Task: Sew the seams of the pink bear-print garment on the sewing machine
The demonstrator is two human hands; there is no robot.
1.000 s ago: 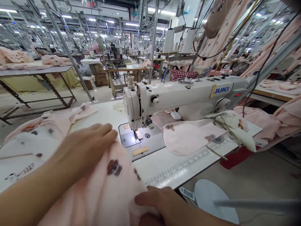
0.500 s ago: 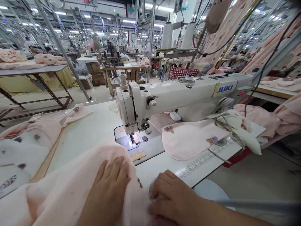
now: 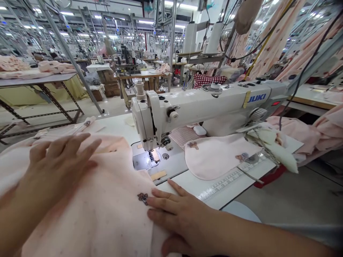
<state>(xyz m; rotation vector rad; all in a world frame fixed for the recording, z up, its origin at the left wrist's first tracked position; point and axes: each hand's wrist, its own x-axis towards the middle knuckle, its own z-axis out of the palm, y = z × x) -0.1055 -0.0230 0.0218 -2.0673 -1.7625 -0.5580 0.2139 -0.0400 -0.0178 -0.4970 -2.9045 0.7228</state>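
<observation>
Cloth [image 3: 107, 203] lies flatter than before, left hand [image 3: 57, 160] splayed over it, right hand [image 3: 184, 217] outstretched at its edge, neither gripping.

Pink cloth [image 3: 107, 217] gets cut off at the near edge. Left hand [image 3: 60, 157] hides some of it, forearm [image 3: 18, 214] runs off left too

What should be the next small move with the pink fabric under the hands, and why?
Probably ease the pink fabric toward the presser foot: the fabric stops short of it, the right hand touches the fabric, and the left hand is spread over it.
</observation>
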